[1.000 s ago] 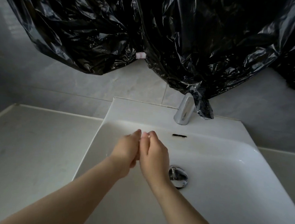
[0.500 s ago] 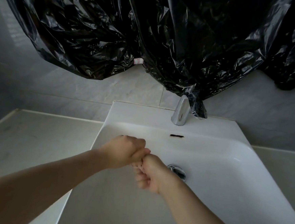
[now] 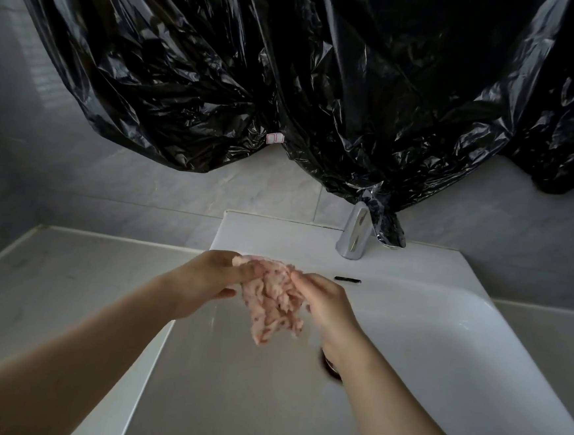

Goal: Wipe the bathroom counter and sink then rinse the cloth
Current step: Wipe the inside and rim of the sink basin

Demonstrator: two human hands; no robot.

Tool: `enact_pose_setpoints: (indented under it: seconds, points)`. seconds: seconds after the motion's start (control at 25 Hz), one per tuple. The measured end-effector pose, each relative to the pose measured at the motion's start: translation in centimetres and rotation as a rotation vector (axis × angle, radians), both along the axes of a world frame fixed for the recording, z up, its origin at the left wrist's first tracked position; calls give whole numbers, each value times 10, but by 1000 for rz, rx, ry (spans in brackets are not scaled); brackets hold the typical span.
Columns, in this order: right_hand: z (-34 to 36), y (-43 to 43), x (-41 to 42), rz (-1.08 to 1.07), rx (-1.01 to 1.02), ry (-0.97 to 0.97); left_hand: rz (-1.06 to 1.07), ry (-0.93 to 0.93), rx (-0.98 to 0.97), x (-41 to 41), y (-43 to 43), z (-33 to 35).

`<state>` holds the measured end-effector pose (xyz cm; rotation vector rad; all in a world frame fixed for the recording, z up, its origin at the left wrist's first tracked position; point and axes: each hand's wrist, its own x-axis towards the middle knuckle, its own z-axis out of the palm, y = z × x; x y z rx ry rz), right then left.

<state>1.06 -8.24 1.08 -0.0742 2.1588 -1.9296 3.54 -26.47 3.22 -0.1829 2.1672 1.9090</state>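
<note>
Crinkled black plastic sheeting (image 3: 323,83) hangs over a grey tiled wall (image 3: 137,185).

Over the white sink (image 3: 441,332), the left hand (image 3: 205,279) and right hand (image 3: 327,303) each pinch an upper edge of a crumpled pink cloth (image 3: 272,302), which hangs between them. Black plastic sheeting (image 3: 323,83) drapes the wall above the chrome tap (image 3: 354,236), and a pale table (image 3: 50,284) lies left of the sink.

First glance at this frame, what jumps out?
Crumpled black plastic bags hang across the wall at the top and drape onto the chrome tap. Below them, over the white sink, the left hand and right hand hold a pink cloth between them.
</note>
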Motion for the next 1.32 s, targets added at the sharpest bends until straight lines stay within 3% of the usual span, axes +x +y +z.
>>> enact_pose_setpoints:
  seconds: [0.12,0.28,0.4,0.48,0.56,0.6,0.68,0.8,1.04,1.12,1.2,1.32]
  points:
    - [0,-12,-17,-97,-132,-151,119,-84,292,-7,2,-3]
    - [-2,-27,-35,-154,172,39,355,-66,188,-24,3,-8]
    - [7,-37,-65,-205,88,31,469,48,177,-51,-3,2]
    - [11,-47,-84,-252,214,135,525,110,-204,-76,-16,1]
    - [5,-59,-88,-262,535,524,491,54,-664,-87,-25,-7]
    - [-1,-67,-88,-187,636,731,470,17,-775,-87,-27,-15]
    - [-14,-90,-90,56,767,890,459,-28,-765,-82,-27,-35]
    - [-34,-117,-93,276,975,862,493,25,-682,-73,-27,-53]
    - [-28,-85,-112,125,1227,549,408,100,-733,-58,-33,-61]
    - [-30,-104,-109,117,1206,659,430,128,-705,-59,-34,-63]
    - [-31,-132,-106,274,1145,801,460,138,-666,-61,-34,-63]
    - [-28,-129,-114,374,1182,811,430,129,-721,-60,-35,-63]
